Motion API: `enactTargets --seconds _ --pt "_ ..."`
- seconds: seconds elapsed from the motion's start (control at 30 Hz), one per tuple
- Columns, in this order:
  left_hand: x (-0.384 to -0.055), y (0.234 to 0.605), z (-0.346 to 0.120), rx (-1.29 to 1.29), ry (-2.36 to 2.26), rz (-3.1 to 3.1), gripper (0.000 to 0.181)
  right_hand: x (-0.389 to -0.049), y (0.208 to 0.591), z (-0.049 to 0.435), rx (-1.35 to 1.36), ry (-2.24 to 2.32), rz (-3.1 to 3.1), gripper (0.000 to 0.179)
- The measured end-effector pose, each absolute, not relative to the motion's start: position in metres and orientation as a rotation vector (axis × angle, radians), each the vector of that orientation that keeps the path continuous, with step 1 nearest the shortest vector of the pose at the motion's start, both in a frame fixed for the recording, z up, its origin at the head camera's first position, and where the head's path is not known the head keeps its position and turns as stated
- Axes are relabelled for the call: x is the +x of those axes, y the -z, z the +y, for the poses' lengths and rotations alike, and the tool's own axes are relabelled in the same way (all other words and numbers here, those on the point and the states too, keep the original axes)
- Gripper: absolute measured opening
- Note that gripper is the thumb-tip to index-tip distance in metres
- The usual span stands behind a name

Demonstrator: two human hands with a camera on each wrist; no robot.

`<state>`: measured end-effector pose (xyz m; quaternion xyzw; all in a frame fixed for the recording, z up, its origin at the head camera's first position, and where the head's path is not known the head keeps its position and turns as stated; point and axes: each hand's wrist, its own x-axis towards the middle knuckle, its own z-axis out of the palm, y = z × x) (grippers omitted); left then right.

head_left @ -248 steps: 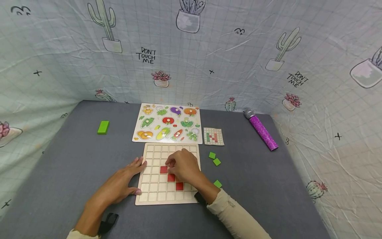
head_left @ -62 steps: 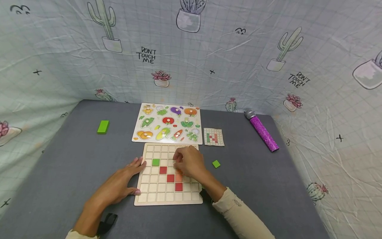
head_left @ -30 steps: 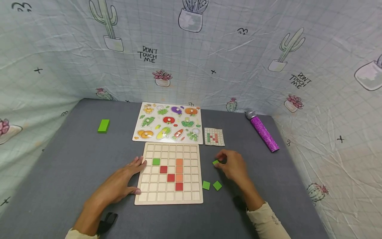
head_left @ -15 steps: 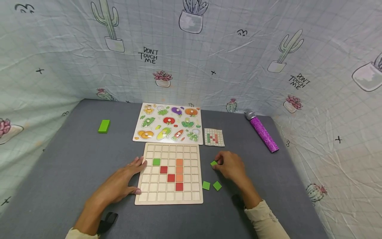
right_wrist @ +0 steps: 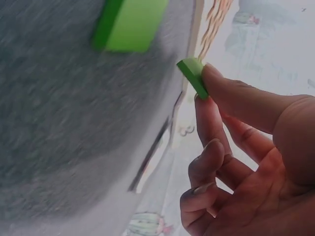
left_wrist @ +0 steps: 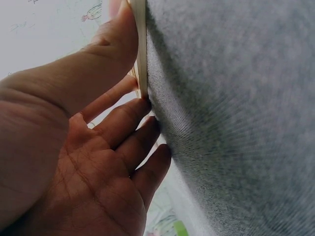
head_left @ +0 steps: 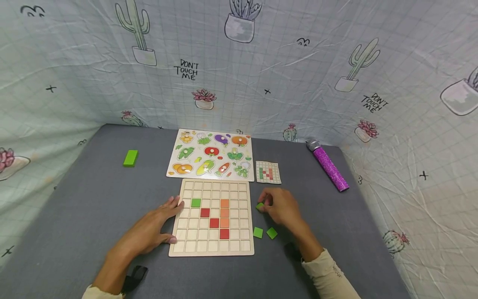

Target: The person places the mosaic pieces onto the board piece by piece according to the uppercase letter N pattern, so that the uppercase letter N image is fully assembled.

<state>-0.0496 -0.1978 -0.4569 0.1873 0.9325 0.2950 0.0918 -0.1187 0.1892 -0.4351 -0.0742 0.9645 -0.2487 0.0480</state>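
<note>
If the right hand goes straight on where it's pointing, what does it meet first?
Probably the wooden grid board, at its right edge: the right hand, pinching a green tile, points that way. The hand's height is unclear, so it might pass above.

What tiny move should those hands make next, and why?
Probably carry the pinched green tile in the right hand to the empty square just below the lone green tile on the grid board. The pattern card seems to show a green column at its left, and the board has only one green there.
</note>
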Motion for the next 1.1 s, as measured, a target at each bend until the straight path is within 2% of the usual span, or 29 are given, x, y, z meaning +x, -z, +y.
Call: enactTargets --seconds 0.73,1.1 --pt "-0.048 0.455 -0.197 0.545 -0.88 2.761 0.1 -0.106 0.422 0.126 -0.493 0.942 2.889 0.011" --pt "-0.049 0.454 -0.198 0.548 -0.88 2.761 0.1 -0.108 0.418 0.091 -0.529 0.948 2.848 0.013"
